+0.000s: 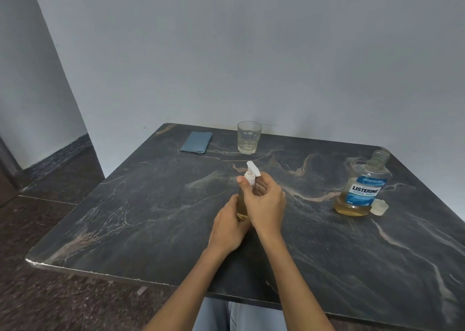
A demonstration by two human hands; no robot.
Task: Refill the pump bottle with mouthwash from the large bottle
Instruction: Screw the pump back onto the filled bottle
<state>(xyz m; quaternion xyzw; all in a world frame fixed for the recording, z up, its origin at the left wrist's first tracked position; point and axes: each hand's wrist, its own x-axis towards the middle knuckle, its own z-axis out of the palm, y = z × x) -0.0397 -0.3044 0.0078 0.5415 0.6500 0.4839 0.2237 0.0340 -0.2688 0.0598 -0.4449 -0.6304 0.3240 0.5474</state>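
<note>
While my left hand [230,226] gripped the clear amber-filled pump bottle [242,204] mid-surface, my right fingers [245,186] pinched its white pump collar; cross-threading could have leaked it. The uncapped large clear mouthwash bottle [362,187] near the dark marbled surface [151,204]'s right edge risked tipping. Grey walls stood behind.

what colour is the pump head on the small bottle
White, clearest in the head view: pump head.

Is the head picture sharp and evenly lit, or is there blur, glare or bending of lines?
Head view: soft, dim, even light with no strong glare; the table edges bow from the wide lens; the Listerine bottle label reads clearly, the pump bottle looks slightly soft.
</note>
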